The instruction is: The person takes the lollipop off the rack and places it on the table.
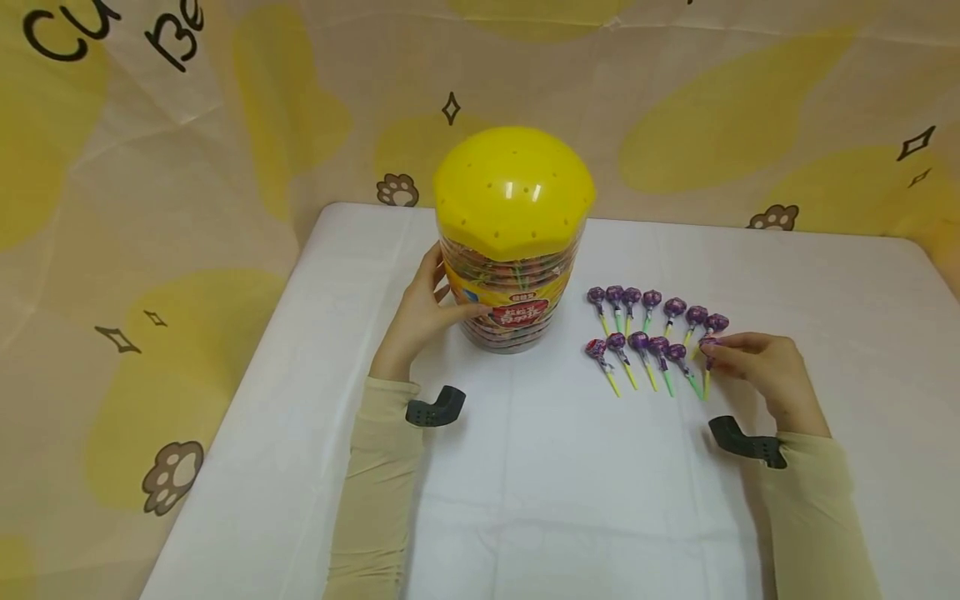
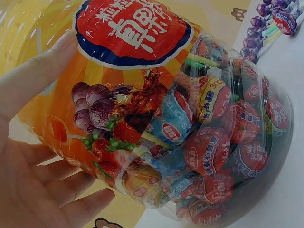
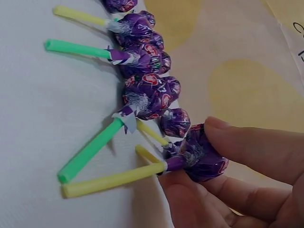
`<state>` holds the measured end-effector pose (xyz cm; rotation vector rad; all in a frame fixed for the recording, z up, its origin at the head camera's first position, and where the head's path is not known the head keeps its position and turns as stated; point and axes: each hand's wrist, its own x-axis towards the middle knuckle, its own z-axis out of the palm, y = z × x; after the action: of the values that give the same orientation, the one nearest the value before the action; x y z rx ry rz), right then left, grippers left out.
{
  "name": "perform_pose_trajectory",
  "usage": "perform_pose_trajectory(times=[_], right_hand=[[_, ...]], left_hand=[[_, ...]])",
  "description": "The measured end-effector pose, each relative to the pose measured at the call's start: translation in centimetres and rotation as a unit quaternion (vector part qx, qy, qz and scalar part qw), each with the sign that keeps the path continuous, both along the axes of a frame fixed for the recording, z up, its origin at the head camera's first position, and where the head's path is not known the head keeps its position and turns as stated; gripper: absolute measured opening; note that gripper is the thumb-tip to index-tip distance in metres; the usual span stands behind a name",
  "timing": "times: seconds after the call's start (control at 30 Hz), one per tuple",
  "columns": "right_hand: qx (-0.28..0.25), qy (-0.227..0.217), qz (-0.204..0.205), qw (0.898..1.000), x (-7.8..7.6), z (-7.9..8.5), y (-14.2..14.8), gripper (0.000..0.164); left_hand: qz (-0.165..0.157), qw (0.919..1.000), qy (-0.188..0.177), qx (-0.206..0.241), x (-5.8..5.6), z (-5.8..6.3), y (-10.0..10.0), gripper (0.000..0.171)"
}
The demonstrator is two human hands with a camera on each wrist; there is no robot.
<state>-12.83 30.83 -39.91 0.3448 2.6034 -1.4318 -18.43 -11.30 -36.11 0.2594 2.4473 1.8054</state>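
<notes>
A big clear plastic jar (image 1: 513, 287) with a yellow lid (image 1: 514, 187) stands on the table, filled with wrapped lollipops (image 2: 209, 152). My left hand (image 1: 423, 312) holds the jar's left side, thumb across the orange label and the other fingers round the back. To the right, two rows of purple-wrapped lollipops (image 1: 651, 298) lie with sticks toward me. At the right end of the nearer row, my right hand (image 1: 768, 375) pinches one purple lollipop (image 3: 202, 156) by its candy head between thumb and fingers. Its yellow stick (image 3: 114, 180) points left in the right wrist view, close to a green stick (image 3: 90, 152).
The white table (image 1: 570, 500) meets a cloth backdrop (image 1: 675, 108) with yellow patches and paw prints at the back and left. A red-and-purple lollipop (image 1: 596, 349) lies at the near row's left end. Dark wrist mounts (image 1: 437, 407) sit on both forearms.
</notes>
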Motion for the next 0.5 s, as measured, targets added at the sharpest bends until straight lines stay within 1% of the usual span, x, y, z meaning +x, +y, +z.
perform_pose_trajectory(times=[0.1,0.17,0.4,0.5], right_hand=[[0.027,-0.030,0.007,0.999,-0.08,-0.19,-0.19,0.058],[0.046,-0.043,0.010,0.998,-0.12,-0.31,-0.25,0.062],[0.128,-0.037,0.020,0.991,-0.39,-0.54,-0.56,0.062],[0.152,-0.029,0.031,0.988,-0.61,-0.66,-0.82,0.060]], left_hand=[[-0.001,1.0000,-0.001,0.000,0.02,0.04,0.00,0.102],[-0.001,1.0000,-0.002,0.000,0.03,0.08,0.01,0.102],[0.004,1.0000,-0.004,-0.001,0.07,0.00,-0.17,0.102],[0.006,1.0000,0.000,0.000,0.13,-0.06,-0.33,0.101]])
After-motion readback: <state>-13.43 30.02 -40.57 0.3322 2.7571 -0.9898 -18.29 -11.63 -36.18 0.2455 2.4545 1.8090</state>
